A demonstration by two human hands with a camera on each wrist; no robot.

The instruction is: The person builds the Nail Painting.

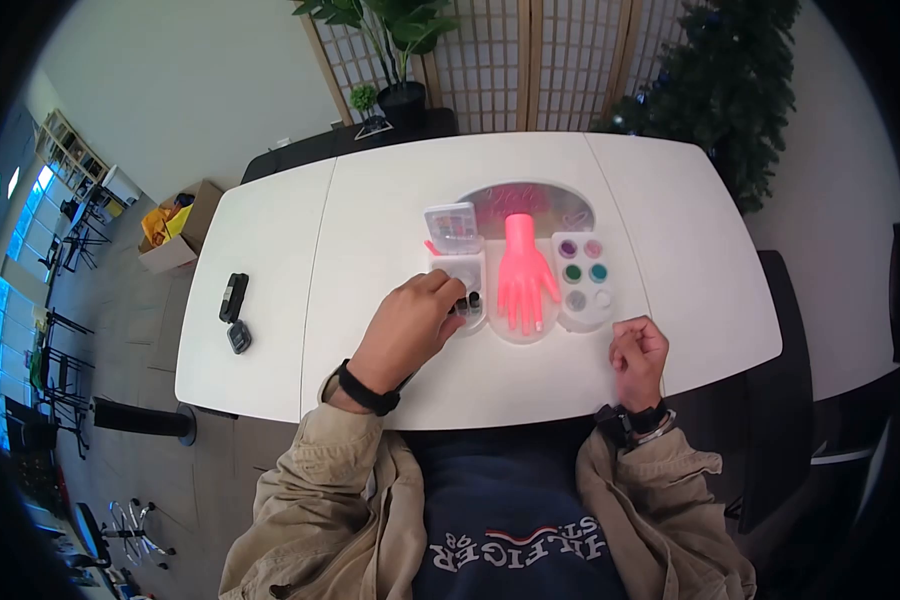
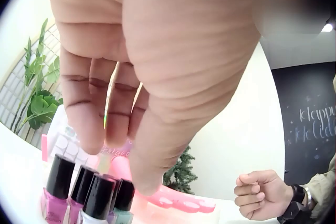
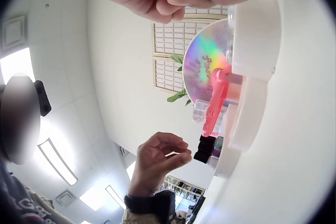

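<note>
My left hand (image 1: 410, 322) hovers over the left part of a white nail kit, fingers bent downward. In the left wrist view, its thumb and fingertips stand apart just above several nail polish bottles (image 2: 55, 208) with black caps; pink, purple, clear and green show. Beside them, a pink model hand (image 1: 523, 275) lies palm-side hidden on the middle of the kit, fingers toward me. My right hand (image 1: 638, 352), loosely curled and holding nothing visible, is near the kit's right section (image 1: 589, 318), which carries several small round pots of coloured glitter (image 1: 572, 272).
A clear-lidded case (image 1: 454, 228) stands raised behind the bottles. An iridescent rounded panel (image 1: 570, 205) backs the kit. On the white table's (image 1: 390, 200) left lie a black case (image 1: 234, 297) and a small dark device (image 1: 239, 337). A cardboard box (image 1: 198, 215) is beyond.
</note>
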